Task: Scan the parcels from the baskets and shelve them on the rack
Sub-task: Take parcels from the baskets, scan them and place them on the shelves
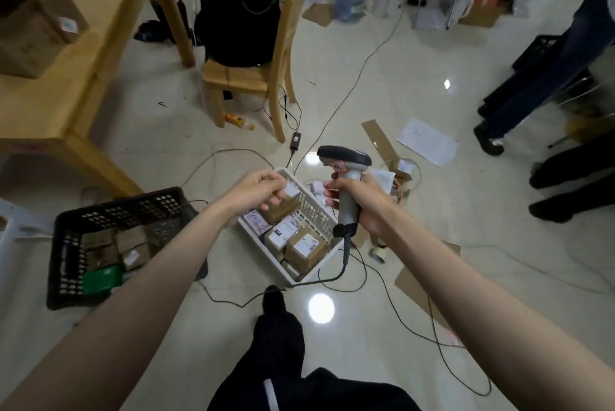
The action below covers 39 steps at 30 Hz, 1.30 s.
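Note:
My left hand (259,189) grips a small brown cardboard parcel (283,207) with a white label, held above the white basket (316,207). My right hand (361,202) holds a grey barcode scanner (346,177) by its handle, head pointing left toward the parcel, its cable hanging down to the floor. The white basket on the floor holds several labelled brown parcels (304,247). A black basket (66,244) to the left holds more small boxes and a green one. No rack is in view.
A wooden table (83,71) with a cardboard box stands at the left, a wooden chair (246,77) draped with dark clothing behind the baskets. Cables, cardboard scraps and paper (427,141) litter the glossy floor. Another person's legs (532,91) stand at the right.

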Each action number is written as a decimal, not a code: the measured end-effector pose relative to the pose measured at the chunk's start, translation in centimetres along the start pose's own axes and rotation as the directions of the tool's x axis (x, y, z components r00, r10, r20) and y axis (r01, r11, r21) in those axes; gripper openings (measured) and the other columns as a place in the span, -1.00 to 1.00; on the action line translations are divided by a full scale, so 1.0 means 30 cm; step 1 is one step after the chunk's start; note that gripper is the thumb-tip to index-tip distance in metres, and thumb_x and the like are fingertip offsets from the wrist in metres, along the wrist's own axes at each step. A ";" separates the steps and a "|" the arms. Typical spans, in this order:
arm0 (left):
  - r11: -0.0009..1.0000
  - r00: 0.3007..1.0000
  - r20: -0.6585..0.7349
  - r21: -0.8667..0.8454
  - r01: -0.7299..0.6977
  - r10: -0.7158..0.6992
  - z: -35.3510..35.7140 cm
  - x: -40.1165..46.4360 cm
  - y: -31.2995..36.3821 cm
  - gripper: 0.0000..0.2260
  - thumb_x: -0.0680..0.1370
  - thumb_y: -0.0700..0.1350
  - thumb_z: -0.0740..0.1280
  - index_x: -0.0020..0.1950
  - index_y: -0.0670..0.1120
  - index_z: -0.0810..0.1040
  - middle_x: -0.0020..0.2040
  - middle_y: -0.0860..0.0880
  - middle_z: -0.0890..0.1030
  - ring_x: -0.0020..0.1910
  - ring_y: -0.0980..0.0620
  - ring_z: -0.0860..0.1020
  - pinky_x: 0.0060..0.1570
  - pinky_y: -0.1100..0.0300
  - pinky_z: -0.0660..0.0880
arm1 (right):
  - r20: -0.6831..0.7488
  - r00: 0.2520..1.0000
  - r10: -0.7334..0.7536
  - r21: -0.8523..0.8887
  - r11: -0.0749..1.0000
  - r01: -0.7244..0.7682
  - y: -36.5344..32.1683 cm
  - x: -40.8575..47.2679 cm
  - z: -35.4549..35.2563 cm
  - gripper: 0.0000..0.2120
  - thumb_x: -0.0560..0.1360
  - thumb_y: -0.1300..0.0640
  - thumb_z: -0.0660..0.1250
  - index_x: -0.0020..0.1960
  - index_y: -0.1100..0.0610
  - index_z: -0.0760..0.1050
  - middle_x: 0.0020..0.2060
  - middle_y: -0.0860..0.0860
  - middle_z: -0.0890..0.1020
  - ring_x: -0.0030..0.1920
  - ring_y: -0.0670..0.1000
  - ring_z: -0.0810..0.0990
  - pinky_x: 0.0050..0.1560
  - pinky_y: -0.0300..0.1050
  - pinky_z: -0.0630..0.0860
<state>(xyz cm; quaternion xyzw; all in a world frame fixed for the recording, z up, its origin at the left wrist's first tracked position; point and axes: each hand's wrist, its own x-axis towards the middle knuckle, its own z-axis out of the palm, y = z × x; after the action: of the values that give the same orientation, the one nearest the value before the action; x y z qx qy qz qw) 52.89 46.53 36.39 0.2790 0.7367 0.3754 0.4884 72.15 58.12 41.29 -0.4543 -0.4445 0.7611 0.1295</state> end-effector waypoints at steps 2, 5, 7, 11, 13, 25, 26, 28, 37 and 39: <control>0.999 0.999 0.001 -0.011 0.041 -0.041 0.000 0.090 -0.010 -0.88 0.65 -0.02 0.31 0.12 -0.01 0.59 -0.06 -0.02 0.70 -0.17 0.12 0.62 -0.27 0.31 0.51 | -0.017 0.999 0.051 -0.025 0.998 -0.051 -0.004 0.101 -0.015 -0.84 0.54 0.45 0.29 -0.04 0.21 0.42 -0.24 0.16 0.55 -0.29 0.05 0.54 -0.15 -0.09 0.53; 0.995 0.996 0.018 -0.034 0.094 -0.093 0.017 0.206 -0.033 -0.90 0.65 -0.08 0.30 0.06 -0.04 0.60 -0.12 -0.02 0.67 -0.28 0.15 0.59 -0.37 0.38 0.49 | -0.057 0.991 0.125 0.027 0.992 -0.124 0.021 0.225 -0.034 -0.85 0.54 0.44 0.30 -0.04 0.22 0.44 -0.27 0.13 0.59 -0.29 0.03 0.57 -0.14 -0.09 0.56; 0.990 0.990 0.032 -0.042 0.135 -0.134 0.040 0.282 -0.065 -0.90 0.65 -0.11 0.29 0.05 -0.06 0.59 -0.10 -0.05 0.66 -0.25 0.12 0.58 -0.38 0.37 0.49 | -0.071 0.982 0.175 0.075 0.983 -0.170 0.056 0.299 -0.041 -0.86 0.55 0.45 0.28 0.00 0.25 0.45 -0.23 0.16 0.58 -0.29 0.04 0.56 -0.14 -0.08 0.55; 0.969 0.968 0.068 -0.041 0.243 -0.240 0.128 0.401 -0.168 -0.86 0.65 -0.10 0.29 0.12 -0.12 0.58 -0.05 -0.09 0.67 -0.22 0.07 0.59 -0.29 0.30 0.48 | -0.173 0.951 0.256 0.079 0.966 -0.245 0.163 0.421 -0.064 -0.80 0.55 0.48 0.26 0.08 0.24 0.41 -0.15 0.21 0.53 -0.28 0.05 0.55 -0.22 -0.11 0.56; 0.952 0.949 0.101 -0.047 0.303 -0.297 0.174 0.453 -0.232 -0.83 0.65 -0.08 0.30 0.13 -0.15 0.58 -0.05 -0.13 0.67 -0.21 0.03 0.59 -0.26 0.27 0.47 | -0.205 0.933 0.296 0.077 0.955 -0.286 0.232 0.482 -0.090 -0.80 0.55 0.48 0.26 0.07 0.24 0.42 -0.15 0.21 0.52 -0.30 0.05 0.55 -0.25 -0.09 0.54; 0.831 0.845 0.078 -0.152 0.535 -0.529 0.414 0.844 -0.793 -0.88 0.65 -0.08 0.31 0.05 -0.11 0.58 -0.14 -0.08 0.68 -0.21 0.04 0.63 -0.24 0.24 0.52 | -0.332 0.831 0.446 0.005 0.882 -0.472 0.781 0.975 -0.329 -0.84 0.54 0.45 0.26 -0.05 0.22 0.49 -0.28 0.12 0.57 -0.32 0.04 0.56 -0.21 -0.06 0.52; 0.823 0.837 0.069 -0.154 0.547 -0.543 0.441 0.879 -0.847 -0.88 0.65 -0.07 0.31 0.03 -0.09 0.58 -0.16 -0.05 0.68 -0.23 0.07 0.63 -0.26 0.26 0.52 | -0.335 0.827 0.451 -0.003 0.878 -0.479 0.831 1.021 -0.350 -0.83 0.54 0.44 0.26 -0.07 0.21 0.50 -0.26 0.13 0.57 -0.28 0.07 0.55 -0.17 -0.02 0.52; 0.807 0.821 0.063 -0.159 0.569 -0.567 0.499 0.948 -0.953 -0.89 0.64 -0.06 0.31 -0.01 -0.06 0.58 -0.17 -0.02 0.68 -0.25 0.10 0.63 -0.24 0.25 0.54 | -0.347 0.821 0.454 -0.025 0.870 -0.492 0.933 1.112 -0.395 -0.83 0.54 0.43 0.26 -0.14 0.20 0.49 -0.29 0.13 0.56 -0.26 0.10 0.52 -0.10 0.04 0.51; 0.675 0.710 0.078 -0.254 0.693 -0.700 0.736 1.161 -1.306 -0.94 0.63 -0.09 0.33 -0.03 -0.01 0.58 -0.03 -0.04 0.64 -0.14 0.05 0.62 -0.18 0.25 0.59 | -0.372 0.801 0.470 -0.305 0.753 -0.583 1.312 1.464 -0.577 -0.73 0.58 0.25 0.28 0.26 0.29 0.48 0.02 0.19 0.60 -0.03 0.10 0.56 -0.06 0.02 0.54; 0.649 0.687 0.090 -0.257 0.716 -0.721 0.772 1.208 -1.363 -0.89 0.62 -0.06 0.34 0.04 -0.08 0.61 -0.02 -0.03 0.63 -0.09 0.03 0.61 -0.02 0.15 0.62 | -0.373 0.806 0.460 -0.323 0.750 -0.577 1.364 1.526 -0.600 -0.78 0.59 0.23 0.29 0.21 0.28 0.51 -0.07 0.14 0.60 -0.10 0.07 0.56 -0.19 -0.10 0.50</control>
<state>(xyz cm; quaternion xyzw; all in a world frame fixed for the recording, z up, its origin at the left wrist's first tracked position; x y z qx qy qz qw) 59.28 58.21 -21.45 -0.1089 0.7327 0.2517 0.6229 69.79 72.32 -21.07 -0.6765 -0.4304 0.5831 -0.1309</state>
